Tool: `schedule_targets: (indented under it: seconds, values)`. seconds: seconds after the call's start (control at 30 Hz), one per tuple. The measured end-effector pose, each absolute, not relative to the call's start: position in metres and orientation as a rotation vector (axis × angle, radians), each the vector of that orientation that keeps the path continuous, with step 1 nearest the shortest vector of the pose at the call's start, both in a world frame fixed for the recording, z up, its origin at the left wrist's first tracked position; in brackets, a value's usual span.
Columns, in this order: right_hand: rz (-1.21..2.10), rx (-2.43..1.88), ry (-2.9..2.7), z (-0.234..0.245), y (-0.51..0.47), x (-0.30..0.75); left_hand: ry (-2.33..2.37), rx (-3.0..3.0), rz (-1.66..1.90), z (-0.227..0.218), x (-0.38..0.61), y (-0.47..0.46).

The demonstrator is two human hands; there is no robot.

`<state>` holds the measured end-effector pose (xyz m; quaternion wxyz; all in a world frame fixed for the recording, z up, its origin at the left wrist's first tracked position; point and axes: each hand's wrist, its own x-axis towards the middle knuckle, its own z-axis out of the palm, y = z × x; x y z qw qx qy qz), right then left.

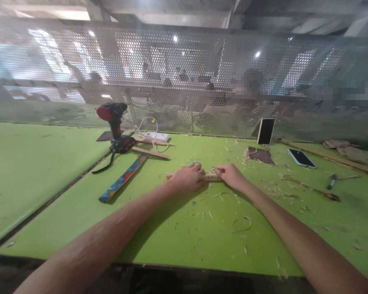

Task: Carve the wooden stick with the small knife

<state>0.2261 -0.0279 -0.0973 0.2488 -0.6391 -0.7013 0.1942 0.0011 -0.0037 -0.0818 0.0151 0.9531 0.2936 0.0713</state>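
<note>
A pale wooden strip (211, 177) with small dark marks lies on the green tabletop in front of me. My left hand (188, 176) is closed over its middle and presses it down; the strip's left end sticks out past the wrist. At the strip's right end, my right hand (230, 174) is closed in a pinch. From those fingers a thin, dark tip (214, 168) points left above the wood; its kind is too small to make out. Curled wood shavings (211, 214) lie around both hands.
A cordless drill (115, 126) stands at the back left, near a blue patterned strip (122, 178) and a white power bank (157, 136) with a cable. Two phones (266, 131), sandpaper (260, 155), a wooden spoon (329, 195) and a marker (332, 181) are on the right. A perforated screen (184, 85) rises behind.
</note>
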Motion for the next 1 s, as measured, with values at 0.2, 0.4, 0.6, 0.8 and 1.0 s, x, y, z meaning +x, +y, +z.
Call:
schedule_targets:
  seconds: [0.2, 0.4, 0.6, 0.8, 1.0]
  values:
    - [0.525, -1.719, -1.916, -0.0949, -0.0278, 0.2258, 0.918, 2.944, 0.206, -0.0815, 0.0008, -0.0043]
    - [0.569, -1.723, -1.881, -0.0948, -0.0303, 0.2251, 0.924, 2.970, 0.240, -0.0821, 0.0005, -0.0047]
    - [0.555, -1.750, -1.882, -0.0929, -0.0305, 0.2230, 0.909, 2.948, 0.208, -0.0796, 0.0012, -0.0054]
    - [0.523, -1.744, -1.908, -0.0889, -0.0308, 0.2214, 0.932, 2.957, 0.205, -0.0783, 0.0013, -0.0059]
    - [0.502, -1.782, -1.916, -0.0880, -0.0339, 0.2184, 0.909, 2.970, 0.223, -0.0840, -0.0015, -0.0053]
